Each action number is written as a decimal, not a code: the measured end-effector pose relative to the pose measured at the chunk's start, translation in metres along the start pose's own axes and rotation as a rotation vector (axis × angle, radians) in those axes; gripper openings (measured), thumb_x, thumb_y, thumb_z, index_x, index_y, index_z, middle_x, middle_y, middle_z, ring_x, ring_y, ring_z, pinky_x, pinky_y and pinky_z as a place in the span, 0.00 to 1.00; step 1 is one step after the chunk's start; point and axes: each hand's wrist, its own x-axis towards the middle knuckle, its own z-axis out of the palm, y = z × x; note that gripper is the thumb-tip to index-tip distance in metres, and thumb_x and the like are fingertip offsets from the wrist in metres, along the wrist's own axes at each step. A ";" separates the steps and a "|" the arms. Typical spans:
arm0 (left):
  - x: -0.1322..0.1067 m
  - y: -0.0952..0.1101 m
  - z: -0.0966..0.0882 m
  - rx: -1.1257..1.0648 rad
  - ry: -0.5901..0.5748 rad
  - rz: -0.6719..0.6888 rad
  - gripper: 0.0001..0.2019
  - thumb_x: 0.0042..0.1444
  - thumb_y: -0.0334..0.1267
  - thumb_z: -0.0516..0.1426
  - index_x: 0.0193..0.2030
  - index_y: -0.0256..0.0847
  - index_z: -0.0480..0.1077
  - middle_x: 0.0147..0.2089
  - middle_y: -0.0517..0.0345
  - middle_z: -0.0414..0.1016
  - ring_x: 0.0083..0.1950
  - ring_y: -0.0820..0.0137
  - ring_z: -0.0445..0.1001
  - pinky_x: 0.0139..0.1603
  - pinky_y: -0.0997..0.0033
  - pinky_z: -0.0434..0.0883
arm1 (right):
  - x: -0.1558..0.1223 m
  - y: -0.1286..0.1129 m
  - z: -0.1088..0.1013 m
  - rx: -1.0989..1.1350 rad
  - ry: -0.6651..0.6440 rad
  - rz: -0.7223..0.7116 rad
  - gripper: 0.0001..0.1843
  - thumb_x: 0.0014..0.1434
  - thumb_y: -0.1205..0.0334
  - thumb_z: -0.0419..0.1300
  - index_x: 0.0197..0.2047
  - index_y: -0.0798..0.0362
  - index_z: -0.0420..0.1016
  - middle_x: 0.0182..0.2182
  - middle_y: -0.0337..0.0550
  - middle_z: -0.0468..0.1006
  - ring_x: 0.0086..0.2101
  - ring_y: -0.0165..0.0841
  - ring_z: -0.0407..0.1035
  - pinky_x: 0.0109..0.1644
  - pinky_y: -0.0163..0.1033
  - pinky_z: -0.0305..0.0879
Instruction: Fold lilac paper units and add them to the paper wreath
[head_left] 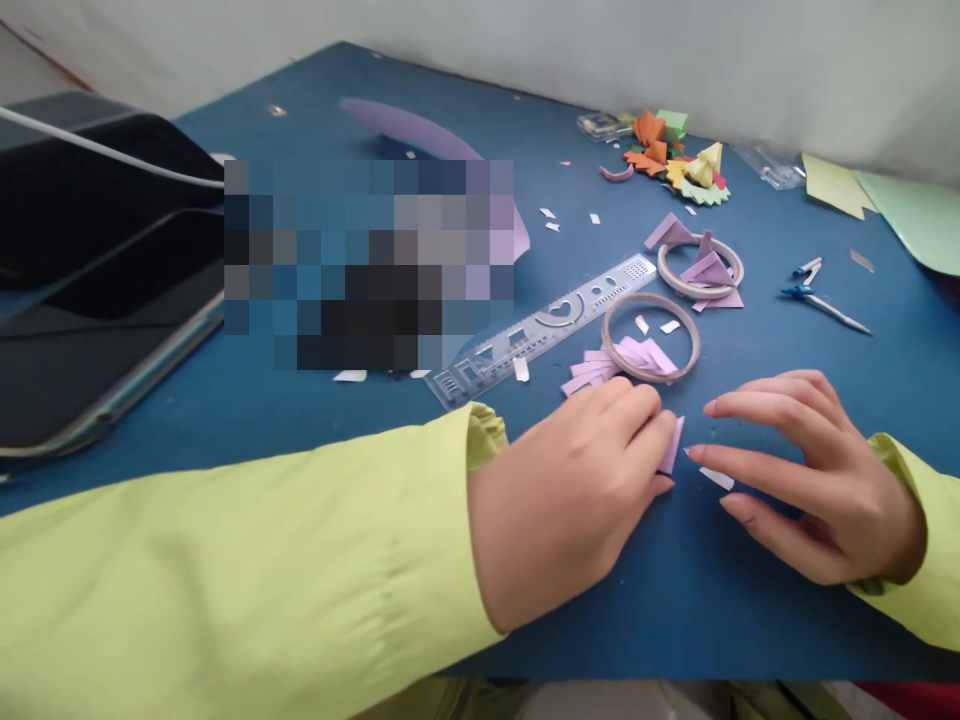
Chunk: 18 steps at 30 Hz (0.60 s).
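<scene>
The fingers of my left hand [570, 490] are curled in and pinch a small folded lilac paper piece [673, 447], which stands on its edge on the blue table top [675, 600] just past my fingertips. My right hand [814, 480] holds nothing. Its fingers are spread and loose, tips down on the table just beside the lilac piece, and a small white paper scrap [717, 478] lies beneath them.

Just beyond my left knuckles lies a fan of lilac paper strips [592, 372], partly inside a thin wooden ring [651, 296]. A second wooden ring [675, 288] sits behind it with folded lilac triangles [709, 268] across it. A clear plastic stencil ruler [540, 335] slants to the left of the rings, and a blue drawing compass [814, 293] lies to their right. At the far edge is a heap of orange, green and yellow folded papers [675, 160]. A black tablet [82, 330] rests far left.
</scene>
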 end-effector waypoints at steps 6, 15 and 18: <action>0.008 -0.016 0.003 -0.248 -0.058 0.183 0.11 0.67 0.33 0.50 0.49 0.33 0.69 0.46 0.45 0.72 0.46 0.60 0.68 0.48 0.59 0.65 | -0.003 -0.006 -0.001 -0.039 0.030 0.034 0.10 0.61 0.60 0.56 0.44 0.51 0.73 0.48 0.48 0.75 0.47 0.42 0.68 0.50 0.54 0.62; 0.006 -0.019 0.003 -0.299 -0.035 0.177 0.07 0.66 0.35 0.52 0.43 0.34 0.69 0.45 0.46 0.74 0.45 0.62 0.69 0.50 0.59 0.65 | 0.000 0.000 -0.001 -0.111 -0.039 -0.109 0.13 0.60 0.60 0.57 0.47 0.55 0.73 0.47 0.51 0.77 0.47 0.41 0.68 0.48 0.51 0.61; 0.006 -0.018 0.003 -0.296 -0.026 0.182 0.07 0.65 0.34 0.52 0.42 0.33 0.70 0.44 0.46 0.75 0.45 0.62 0.70 0.51 0.59 0.66 | 0.001 0.000 0.000 -0.087 -0.057 -0.105 0.14 0.60 0.62 0.59 0.48 0.57 0.73 0.48 0.53 0.76 0.48 0.43 0.67 0.48 0.52 0.60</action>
